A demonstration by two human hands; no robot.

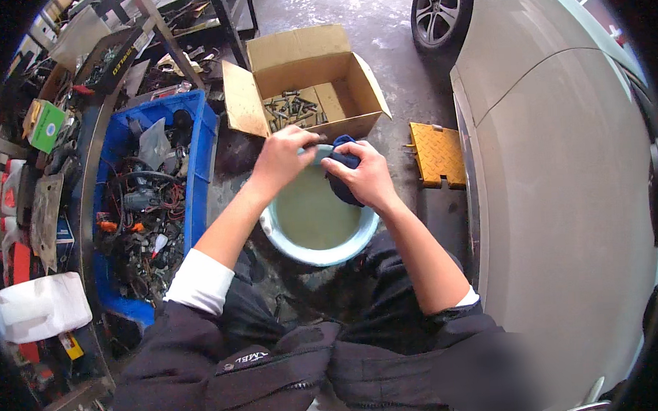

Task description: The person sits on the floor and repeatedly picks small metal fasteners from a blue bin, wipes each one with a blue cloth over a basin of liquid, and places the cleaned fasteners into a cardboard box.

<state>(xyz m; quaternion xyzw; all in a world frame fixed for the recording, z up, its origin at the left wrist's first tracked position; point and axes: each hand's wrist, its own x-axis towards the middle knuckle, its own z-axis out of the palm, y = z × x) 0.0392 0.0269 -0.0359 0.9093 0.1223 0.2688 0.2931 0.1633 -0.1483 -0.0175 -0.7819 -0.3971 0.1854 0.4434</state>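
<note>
Over the far rim of a round, pale blue basin of cloudy greenish water, my two hands work close together. My left hand is closed, its fingertips pinching a small dark bolt-like part, slightly blurred. A dark blue cloth is bunched in my right hand and hangs down over the water. Just beyond the basin stands an open cardboard box with several metal bolts lying loose on its bottom.
To the left, a blue plastic crate holds tangled wires and parts, beside cluttered metal shelving. On the right a light-coloured car stands close by, with a yellow metal ramp piece on the floor near it.
</note>
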